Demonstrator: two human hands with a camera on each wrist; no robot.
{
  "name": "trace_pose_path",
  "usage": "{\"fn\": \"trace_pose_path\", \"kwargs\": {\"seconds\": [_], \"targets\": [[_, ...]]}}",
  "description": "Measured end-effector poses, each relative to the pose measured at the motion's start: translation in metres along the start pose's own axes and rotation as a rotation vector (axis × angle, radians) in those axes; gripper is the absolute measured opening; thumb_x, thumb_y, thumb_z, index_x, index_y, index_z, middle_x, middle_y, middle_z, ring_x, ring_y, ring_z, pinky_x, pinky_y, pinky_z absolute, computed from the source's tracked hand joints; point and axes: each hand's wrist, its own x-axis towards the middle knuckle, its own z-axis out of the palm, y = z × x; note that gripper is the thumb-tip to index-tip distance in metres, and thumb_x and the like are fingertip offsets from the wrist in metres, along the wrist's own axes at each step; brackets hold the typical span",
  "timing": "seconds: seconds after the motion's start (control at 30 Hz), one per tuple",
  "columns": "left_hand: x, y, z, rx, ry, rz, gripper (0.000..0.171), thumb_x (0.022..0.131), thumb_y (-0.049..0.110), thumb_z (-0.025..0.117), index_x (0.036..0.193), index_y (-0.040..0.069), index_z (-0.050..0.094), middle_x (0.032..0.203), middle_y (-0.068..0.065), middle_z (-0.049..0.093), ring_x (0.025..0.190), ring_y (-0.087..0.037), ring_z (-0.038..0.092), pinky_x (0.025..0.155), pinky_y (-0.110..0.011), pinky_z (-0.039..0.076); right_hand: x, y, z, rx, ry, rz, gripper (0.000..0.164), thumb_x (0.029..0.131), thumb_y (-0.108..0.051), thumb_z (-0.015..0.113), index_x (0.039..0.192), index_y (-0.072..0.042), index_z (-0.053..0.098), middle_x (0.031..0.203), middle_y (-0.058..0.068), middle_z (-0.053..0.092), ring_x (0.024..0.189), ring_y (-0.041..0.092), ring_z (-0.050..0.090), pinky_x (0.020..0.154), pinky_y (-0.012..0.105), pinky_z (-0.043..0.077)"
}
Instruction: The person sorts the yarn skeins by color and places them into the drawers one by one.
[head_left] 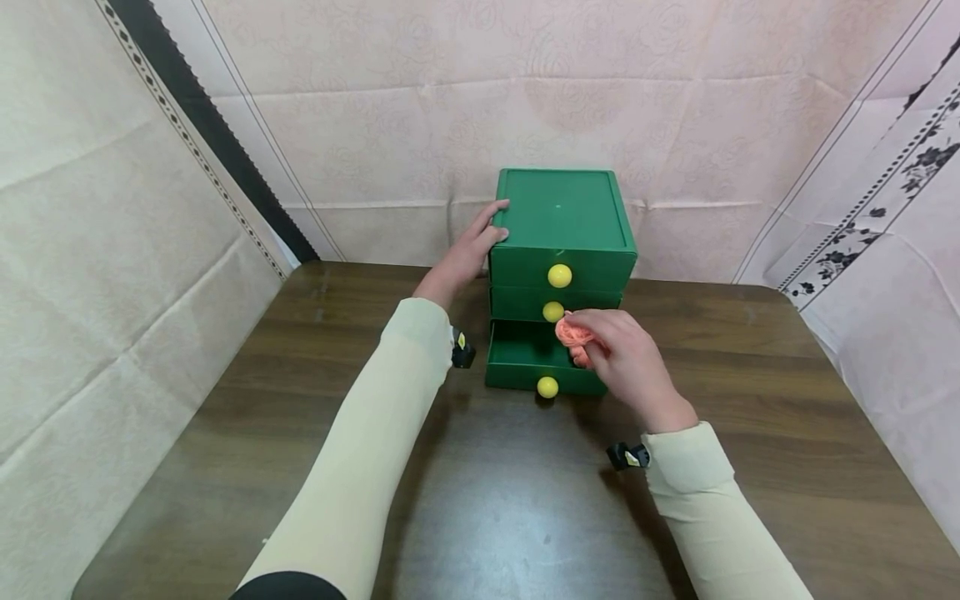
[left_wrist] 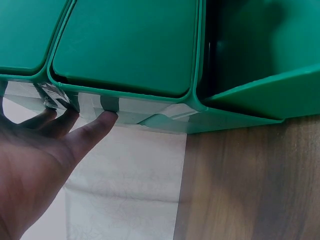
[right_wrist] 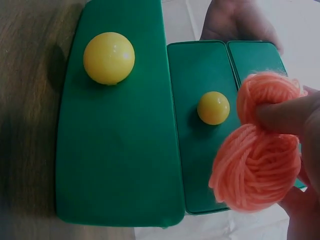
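A green three-drawer box (head_left: 562,212) with yellow ball knobs stands on the table, its bottom drawer (head_left: 517,375) pulled out. My left hand (head_left: 468,254) rests against the box's left side near the top; in the left wrist view its fingertips (left_wrist: 107,117) touch the taped side wall. Over the right part of the open drawer, my right hand (head_left: 630,358) pinches a coral yarn bundle (head_left: 575,333) between thumb and fingers. Close up in the right wrist view, the yarn bundle (right_wrist: 257,167) bulges on both sides of the thumb.
The brown wooden table (head_left: 480,500) extends around the box. Behind it hangs a pale patterned cloth (head_left: 450,125), with more cloth on both sides. The upper two drawers are closed, and the middle knob (head_left: 553,312) sits right by the yarn.
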Motion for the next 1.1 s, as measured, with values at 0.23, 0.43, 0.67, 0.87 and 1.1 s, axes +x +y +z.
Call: {"fn": "trace_pose_path", "kwargs": {"seconds": [0.23,0.43,0.67,0.87,1.1], "targets": [[0.0,0.001,0.0,0.03,0.006,-0.011,0.057,0.1,0.033,0.036,0.154,0.037,0.018,0.164,0.003,0.005,0.15,-0.027,0.013,0.108,-0.061,0.033,0.004,-0.001,0.007,0.009,-0.022,-0.021,0.037,0.086,0.0,0.069,0.119,-0.018,0.067,0.121,0.001,0.065,0.111,0.022,0.056,0.094,0.044,0.05],[0.001,0.0,0.0,0.022,0.004,-0.011,0.057,0.1,0.034,0.036,0.154,0.037,0.018,0.164,0.003,0.005,0.149,-0.028,0.016,0.107,-0.061,0.034,0.005,0.001,0.016,0.001,-0.036,-0.057,0.039,0.086,0.001,0.068,0.12,-0.018,0.066,0.12,0.0,0.066,0.111,0.021,0.056,0.095,0.042,0.049],[0.001,-0.001,0.0,0.016,0.007,-0.003,0.058,0.1,0.034,0.037,0.154,0.037,0.017,0.164,0.004,0.005,0.149,-0.027,0.015,0.107,-0.059,0.035,0.006,0.002,0.025,-0.006,-0.039,-0.088,0.035,0.089,-0.002,0.067,0.12,-0.018,0.066,0.121,0.001,0.067,0.111,0.021,0.058,0.096,0.042,0.049],[0.001,0.0,0.0,0.01,0.009,-0.005,0.057,0.1,0.033,0.036,0.154,0.037,0.018,0.164,0.004,0.005,0.149,-0.027,0.017,0.107,-0.058,0.036,0.007,0.0,0.03,0.003,-0.061,-0.078,0.037,0.088,-0.002,0.067,0.122,-0.017,0.066,0.122,0.003,0.066,0.113,0.023,0.057,0.097,0.043,0.048],[0.002,-0.002,0.0,0.012,0.007,-0.004,0.057,0.1,0.034,0.037,0.154,0.038,0.018,0.164,0.005,0.005,0.149,-0.026,0.015,0.107,-0.058,0.035,0.008,-0.004,0.035,-0.002,-0.095,-0.056,0.039,0.089,-0.004,0.068,0.125,-0.019,0.064,0.125,0.005,0.064,0.115,0.026,0.057,0.098,0.046,0.047]]}}
